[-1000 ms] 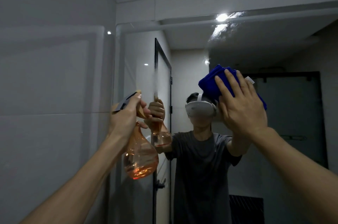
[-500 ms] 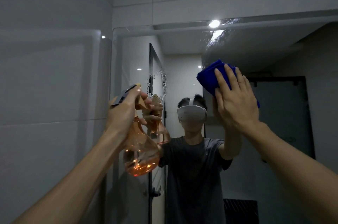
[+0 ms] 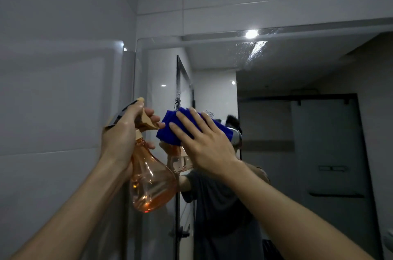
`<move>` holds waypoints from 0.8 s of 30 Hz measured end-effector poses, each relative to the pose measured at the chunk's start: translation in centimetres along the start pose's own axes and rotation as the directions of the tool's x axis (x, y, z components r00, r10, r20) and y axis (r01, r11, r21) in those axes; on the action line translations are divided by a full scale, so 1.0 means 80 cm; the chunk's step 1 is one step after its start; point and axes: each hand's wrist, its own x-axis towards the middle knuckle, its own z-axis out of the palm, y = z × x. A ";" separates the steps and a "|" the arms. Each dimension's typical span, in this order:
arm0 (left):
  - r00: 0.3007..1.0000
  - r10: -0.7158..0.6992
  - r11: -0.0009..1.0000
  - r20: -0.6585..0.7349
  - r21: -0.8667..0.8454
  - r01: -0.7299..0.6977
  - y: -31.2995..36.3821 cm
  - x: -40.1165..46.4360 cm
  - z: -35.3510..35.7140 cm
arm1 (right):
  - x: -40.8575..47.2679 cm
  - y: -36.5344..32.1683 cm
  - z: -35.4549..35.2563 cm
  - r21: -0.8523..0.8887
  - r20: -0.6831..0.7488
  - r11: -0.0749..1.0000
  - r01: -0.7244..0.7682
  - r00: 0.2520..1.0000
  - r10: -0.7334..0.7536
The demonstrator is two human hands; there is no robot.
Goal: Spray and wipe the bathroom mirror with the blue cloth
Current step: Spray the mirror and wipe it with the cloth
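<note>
- The left hand (image 3: pixel 122 132) is raised at the left edge of the mirror (image 3: pixel 297 132), forearm reaching up from the lower left, wrapped tight around the neck of a spray bottle (image 3: pixel 152 183).
- Its fingers (image 3: pixel 152 113) curl over the tan trigger, and the nozzle points toward the glass.
- The bottle is clear orange plastic, pear-shaped, narrow at the neck and swelling to a round belly, with a shallow pool of liquid at the bottom; it hangs tilted, belly below the wrist.
- The right hand (image 3: pixel 204 145) lies flat with fingers spread and extended, pressing the cloth (image 3: pixel 170 128) against the mirror; the forearm runs up from the lower right.
- The cloth is deep blue, folded into a thick pad with soft ridged folds, a small white tag showing at its upper right edge. It sits on the glass in the left part of the mirror, just right of the bottle's trigger, its left edge next to the left fingertips.
- The mirror is a large smooth pane with a rounded upper left corner, set into glossy pale wall tiles (image 3: pixel 63 89).
- Fine droplets speckle the glass near the top, by a reflected ceiling light (image 3: pixel 251 34), and a dark wet trickle runs down just above the cloth.
</note>
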 end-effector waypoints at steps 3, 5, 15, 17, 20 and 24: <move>1.000 0.002 1.000 0.001 0.000 -0.002 -0.001 0.007 -0.001 | -0.006 0.034 -0.004 -0.062 0.022 0.994 0.089 0.996 -0.088; 1.000 0.008 1.000 0.005 -0.011 -0.008 0.001 0.014 0.002 | -0.003 0.073 -0.016 -0.093 -0.032 0.996 -0.003 0.999 0.000; 0.999 0.036 0.999 0.028 -0.034 -0.035 0.011 0.031 0.005 | 0.052 0.225 -0.093 0.053 -0.218 0.717 -0.695 0.692 0.688; 0.999 0.040 0.999 0.018 -0.039 -0.039 0.013 0.031 0.001 | 0.077 0.200 -0.087 0.060 -0.204 0.719 -0.692 0.697 0.688; 0.998 0.057 0.997 0.012 -0.059 -0.056 0.014 0.030 -0.004 | 0.094 0.137 -0.067 -0.020 -0.198 0.859 -0.511 0.844 0.498; 0.999 0.045 0.995 0.014 -0.094 -0.044 0.011 0.032 -0.007 | 0.076 0.052 -0.033 -0.046 -0.084 0.996 -0.075 0.994 0.071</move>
